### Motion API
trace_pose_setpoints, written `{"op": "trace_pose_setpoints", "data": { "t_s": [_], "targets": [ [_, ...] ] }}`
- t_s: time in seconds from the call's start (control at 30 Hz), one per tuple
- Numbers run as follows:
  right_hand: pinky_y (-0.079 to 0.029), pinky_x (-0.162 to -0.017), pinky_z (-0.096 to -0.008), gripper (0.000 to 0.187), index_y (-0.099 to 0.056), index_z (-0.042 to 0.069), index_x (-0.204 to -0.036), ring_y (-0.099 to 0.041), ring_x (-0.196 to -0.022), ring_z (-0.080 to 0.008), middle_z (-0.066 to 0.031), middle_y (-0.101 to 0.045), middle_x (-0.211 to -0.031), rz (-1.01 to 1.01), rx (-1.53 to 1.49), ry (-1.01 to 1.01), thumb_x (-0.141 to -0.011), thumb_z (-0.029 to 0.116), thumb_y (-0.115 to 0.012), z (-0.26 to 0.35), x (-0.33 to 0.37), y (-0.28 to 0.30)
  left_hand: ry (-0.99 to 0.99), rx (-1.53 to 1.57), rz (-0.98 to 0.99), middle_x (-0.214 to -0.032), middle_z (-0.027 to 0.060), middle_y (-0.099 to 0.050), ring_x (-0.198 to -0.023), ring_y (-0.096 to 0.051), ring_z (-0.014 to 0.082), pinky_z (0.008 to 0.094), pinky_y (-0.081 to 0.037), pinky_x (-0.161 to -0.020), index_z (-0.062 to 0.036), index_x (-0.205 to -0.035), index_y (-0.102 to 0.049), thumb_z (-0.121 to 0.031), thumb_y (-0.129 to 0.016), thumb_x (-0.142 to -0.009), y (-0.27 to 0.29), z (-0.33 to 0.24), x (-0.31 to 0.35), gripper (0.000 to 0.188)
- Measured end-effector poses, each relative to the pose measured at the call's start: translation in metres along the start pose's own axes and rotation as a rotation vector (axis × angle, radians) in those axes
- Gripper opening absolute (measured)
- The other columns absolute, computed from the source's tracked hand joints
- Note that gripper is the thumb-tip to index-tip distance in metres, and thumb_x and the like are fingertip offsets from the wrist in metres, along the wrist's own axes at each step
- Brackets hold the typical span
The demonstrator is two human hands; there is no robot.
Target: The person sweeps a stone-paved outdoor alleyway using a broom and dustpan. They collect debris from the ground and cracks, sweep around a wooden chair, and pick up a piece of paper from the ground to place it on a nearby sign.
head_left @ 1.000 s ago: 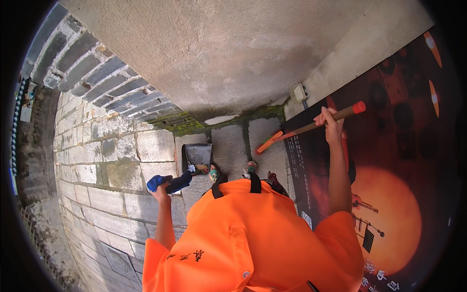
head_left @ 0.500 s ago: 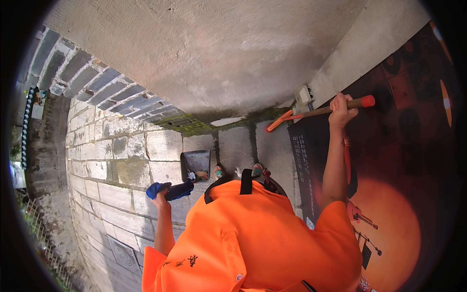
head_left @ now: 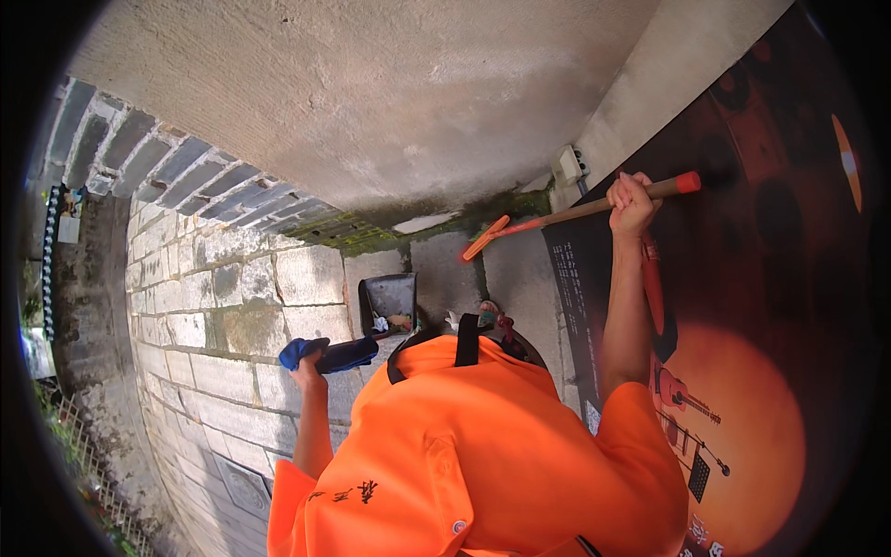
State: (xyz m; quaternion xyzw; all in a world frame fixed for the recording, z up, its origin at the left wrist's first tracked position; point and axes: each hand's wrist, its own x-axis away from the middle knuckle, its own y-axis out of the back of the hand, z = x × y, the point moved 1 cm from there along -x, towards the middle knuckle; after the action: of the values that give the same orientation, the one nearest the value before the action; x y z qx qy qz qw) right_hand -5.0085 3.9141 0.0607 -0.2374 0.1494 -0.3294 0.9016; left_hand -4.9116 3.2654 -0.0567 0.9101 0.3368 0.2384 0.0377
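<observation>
My left hand (head_left: 306, 368) is closed on a bunched blue cloth (head_left: 345, 356), low on the left. Just past the cloth stands a dark dustpan (head_left: 390, 295) with scraps of white and brown litter (head_left: 399, 322) in it. A short reddish piece shows between cloth and pan; whether it is the pan's handle in my grip is hidden. Out to the right, my right hand (head_left: 634, 206) wraps round the brown shaft of a broom (head_left: 580, 212) near its red end cap. The broom's orange head (head_left: 484, 239) points at the paving by the wall's foot.
A rough plastered wall (head_left: 371, 102) rises ahead, mossy at its base, with grey brickwork (head_left: 167, 158) to the left. A small socket box (head_left: 570, 165) sits low on the wall. A dark printed panel (head_left: 733, 269) stands close on my right. Stone paving (head_left: 223, 325) spreads left.
The broom's head has swept left along the wall's foot, and my right hand has shifted slightly left with it. The dustpan now appears a little further right and forward.
</observation>
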Motion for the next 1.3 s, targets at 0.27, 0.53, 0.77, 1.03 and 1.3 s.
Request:
{"op": "trace_pose_setpoints", "data": {
  "t_s": [0.27, 0.53, 0.77, 1.03, 1.3],
  "targets": [
    [-0.022, -0.036, -0.0239, 0.031, -0.030, 0.012, -0.053, -0.024, -0.034, -0.0068, 0.0030, -0.027, -0.043, -0.019, -0.071, -0.016, -0.075, 0.000, -0.050, 0.038, 0.032, -0.017, -0.060, 0.034, 0.066, -0.081, 0.0070, -0.058, -0.072, -0.059, 0.0223, 0.0316, -0.050, -0.067, -0.0018, -0.085, -0.059, 0.011, -0.060, -0.050, -0.021, -0.017, -0.001, 0.037],
    [-0.025, -0.042, -0.0232, 0.027, -0.034, 0.007, -0.054, -0.030, -0.042, -0.0062, 0.0024, -0.031, -0.049, 0.574, 0.199, -0.131, -0.072, 0.000, -0.053, 0.028, 0.039, -0.064, -0.094, -0.017, 0.125, -0.075, 0.0022, -0.056, -0.068, -0.055, 0.0172, 0.0300, -0.046, -0.064, -0.0051, -0.079, -0.057, 0.010, -0.057, -0.051, -0.028, -0.028, 0.006, 0.032],
    [-0.033, -0.049, -0.0288, 0.023, -0.041, 0.003, -0.061, -0.040, -0.052, -0.0142, -0.0035, -0.042, -0.057, 1.085, 0.698, -0.169, -0.069, 0.008, -0.062, 0.009, 0.073, -0.099, -0.193, -0.166, 0.240, -0.070, -0.0001, -0.055, -0.065, -0.053, 0.0139, 0.0279, -0.044, -0.060, -0.0041, -0.074, -0.058, 0.008, -0.059, -0.053, -0.026, -0.048, -0.005, 0.024],
    [-0.044, -0.053, -0.0362, 0.022, -0.057, 0.003, -0.089, -0.058, -0.057, -0.0261, -0.0141, -0.055, -0.064, 1.203, 1.471, -0.341, -0.074, 0.016, -0.064, 0.057, 0.171, -0.124, -0.247, -0.355, 0.431, -0.074, 0.0010, -0.059, -0.066, -0.055, 0.0127, 0.0270, -0.046, -0.064, -0.0043, -0.081, -0.060, 0.007, -0.065, -0.054, -0.027, -0.041, -0.067, 0.030],
    [-0.055, -0.066, -0.0388, 0.023, -0.054, -0.005, -0.097, -0.062, -0.073, -0.0275, -0.0133, -0.057, -0.081, 0.233, 0.390, -1.124, -0.075, -0.004, -0.056, 0.012, 0.311, -0.112, -0.248, -0.356, 0.667, -0.075, 0.0011, -0.060, -0.069, -0.055, 0.0119, 0.0257, -0.045, -0.068, -0.0039, -0.077, -0.060, 0.008, -0.066, -0.053, -0.034, -0.037, -0.147, 0.027]
  ]
}}
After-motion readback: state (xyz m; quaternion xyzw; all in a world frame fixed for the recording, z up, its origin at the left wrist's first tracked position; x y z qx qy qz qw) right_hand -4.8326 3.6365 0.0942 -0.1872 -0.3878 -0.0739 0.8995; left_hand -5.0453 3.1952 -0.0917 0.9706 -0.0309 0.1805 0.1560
